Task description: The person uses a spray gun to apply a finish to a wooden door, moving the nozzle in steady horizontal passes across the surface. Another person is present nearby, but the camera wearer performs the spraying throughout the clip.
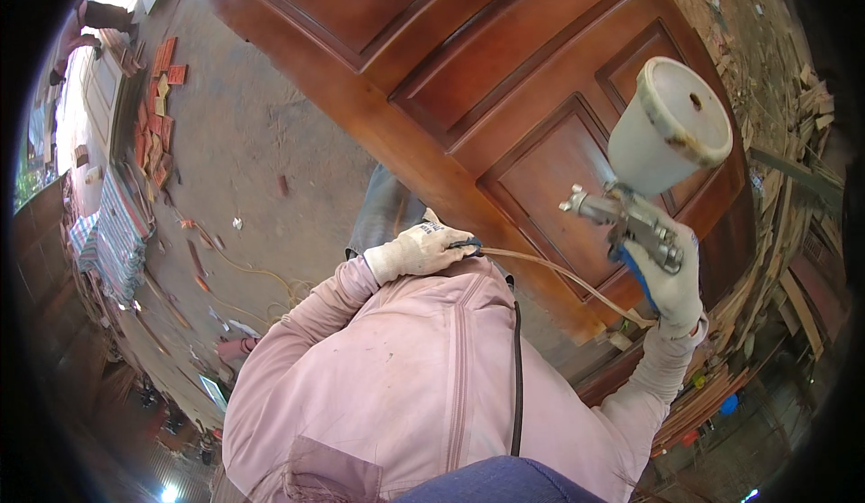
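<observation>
My right hand (674,278), in a white glove with blue on the palm side, is closed around a metal spray gun (638,225). A white paint cup (667,129) with a stained lid sits on top of the gun. From below that hand a thin tan hose (568,273) runs across to my left hand (422,249), gloved the same way, whose fingers are wrapped round it near my waist. The spray gun is held over a glossy reddish-brown panelled wooden door (505,79), which lies in front of me. Its nozzle points leftward over a recessed panel.
Red bricks (160,124) lie on the dusty floor (261,133) at the left, near a striped sheet (117,233). A yellowish hose (261,273) trails over the floor. Wood scraps and planks (802,278) are heaped along the right side.
</observation>
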A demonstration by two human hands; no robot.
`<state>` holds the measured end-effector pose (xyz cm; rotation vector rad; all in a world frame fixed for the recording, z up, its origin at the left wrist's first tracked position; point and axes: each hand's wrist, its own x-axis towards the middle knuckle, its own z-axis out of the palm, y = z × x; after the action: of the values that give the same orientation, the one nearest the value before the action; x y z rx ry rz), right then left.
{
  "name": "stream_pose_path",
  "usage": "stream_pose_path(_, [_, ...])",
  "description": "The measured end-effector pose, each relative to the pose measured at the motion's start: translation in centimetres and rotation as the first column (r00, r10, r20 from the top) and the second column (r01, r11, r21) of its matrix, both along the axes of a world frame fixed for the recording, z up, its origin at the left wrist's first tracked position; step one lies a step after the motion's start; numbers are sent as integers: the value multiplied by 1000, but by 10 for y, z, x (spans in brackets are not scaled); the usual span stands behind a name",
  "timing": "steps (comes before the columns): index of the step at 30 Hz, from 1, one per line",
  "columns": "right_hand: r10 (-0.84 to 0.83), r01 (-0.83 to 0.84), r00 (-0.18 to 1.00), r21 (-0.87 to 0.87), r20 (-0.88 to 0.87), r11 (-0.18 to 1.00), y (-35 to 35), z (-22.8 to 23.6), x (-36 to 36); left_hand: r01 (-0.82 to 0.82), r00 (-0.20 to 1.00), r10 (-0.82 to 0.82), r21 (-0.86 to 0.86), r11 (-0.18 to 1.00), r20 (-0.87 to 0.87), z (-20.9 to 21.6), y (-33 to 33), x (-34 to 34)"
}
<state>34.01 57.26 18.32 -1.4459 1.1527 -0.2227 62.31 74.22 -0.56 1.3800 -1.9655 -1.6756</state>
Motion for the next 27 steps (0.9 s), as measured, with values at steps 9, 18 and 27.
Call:
stream_pose_path(9, [-401, 320, 915, -517, -51, 794, -67, -29, -18, -64, 997, 63, 15, 998, 50, 13, -12, -2])
stream_pose_path(18, [-272, 257, 962, -322, -3, 911, -54, -2, 6, -88, 995, 95, 169, 982, -34, 4, -20, -5])
stream_pose_path(27, [-320, 292, 947, -333, -29, 896, -105, -8, 10, -37, 999, 43, 193, 980, -25, 15, -41, -8])
